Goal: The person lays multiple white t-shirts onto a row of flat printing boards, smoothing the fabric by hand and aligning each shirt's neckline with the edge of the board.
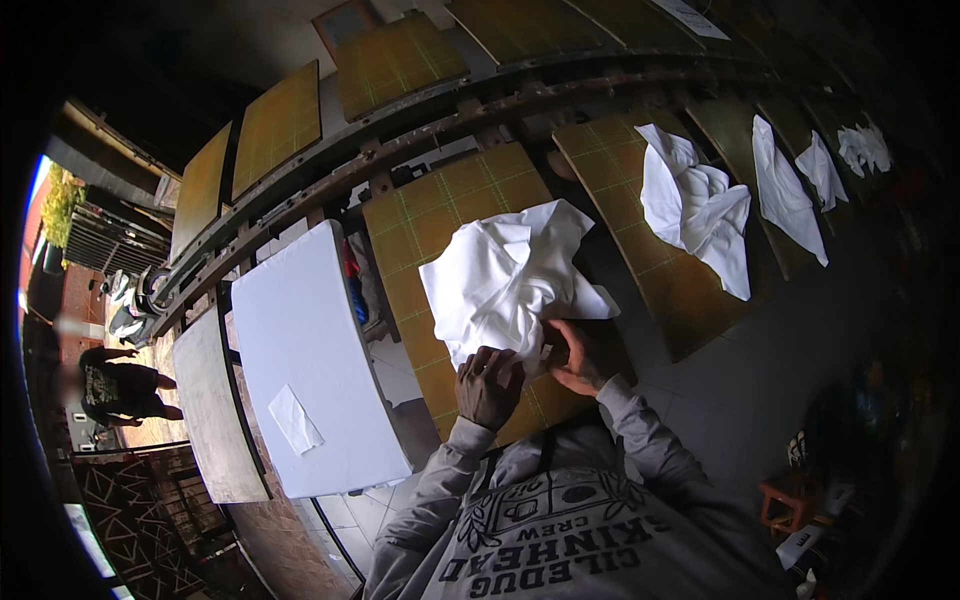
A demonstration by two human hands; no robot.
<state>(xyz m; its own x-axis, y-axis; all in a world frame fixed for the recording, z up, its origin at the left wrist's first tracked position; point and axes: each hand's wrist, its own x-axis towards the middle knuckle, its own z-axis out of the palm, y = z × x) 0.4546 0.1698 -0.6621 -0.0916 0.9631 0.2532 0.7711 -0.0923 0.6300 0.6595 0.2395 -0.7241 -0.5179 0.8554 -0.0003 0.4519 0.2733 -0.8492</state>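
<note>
A crumpled white cloth point(491, 281) lies bunched on a brownish-yellow board point(420, 225) marked with green grid lines. At the cloth's near edge, the curled fingers of my left hand point(490, 386) grip the fabric. Close by on the right, my right hand point(576, 358) holds the same edge between thumb and fingers. Part of the fingertips is hidden by folds. Both hands are low over the near part of the board, a small gap between them.
Left stands a white padded board point(307, 345) with a small white piece point(295, 420) on it. Another grid-marked board point(630, 225) to the right bears a white cloth point(697, 202). Dark metal rails point(420, 142) run behind. A person point(124, 386) is outside near a motorcycle point(135, 300).
</note>
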